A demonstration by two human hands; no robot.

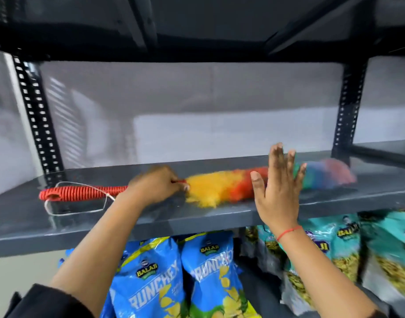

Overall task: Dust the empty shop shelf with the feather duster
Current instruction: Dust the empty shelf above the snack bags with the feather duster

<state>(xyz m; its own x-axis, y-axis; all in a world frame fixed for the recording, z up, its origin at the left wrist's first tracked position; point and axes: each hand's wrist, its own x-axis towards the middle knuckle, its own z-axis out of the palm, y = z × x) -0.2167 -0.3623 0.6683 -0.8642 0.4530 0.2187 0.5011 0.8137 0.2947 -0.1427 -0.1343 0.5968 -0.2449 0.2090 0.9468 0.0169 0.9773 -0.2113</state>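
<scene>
**Duster gripped at the neck, lying along the empty shelf**

The fingers (182,183) of the left hand (154,183) are curled tight around the feather duster (220,187), pinching it right where the red ribbed handle (82,192) meets the yellow fluff. The right hand (278,187) holds nothing: its fingers are spread and raised, palm turned toward the shelf, in front of the red and green part of the duster head. Whether it touches the fluff cannot be told.

The duster lies lengthwise on the grey shelf (151,216), handle end to the left, the blue and pink tip blurred off to the right, near the right upright (350,106). A thin white hanging loop (82,211) trails from the handle onto the shelf surface. Nothing else sits on this shelf.

Judging by its looks, the duster is light, with a soft, yielding head and a stiff handle whose ridges should keep it from slipping. The hold close to the head gives firm control of the fluff but shortens the reach; a grip further back along the ridged handle would carry the tip deeper to the back edge. The fluff itself gives no purchase and would only crush. The loop could snag on the shelf lip.

On the level below, blue snack bags (178,278) and teal snack bags (334,251) stand packed together, well clear of the duster.
</scene>
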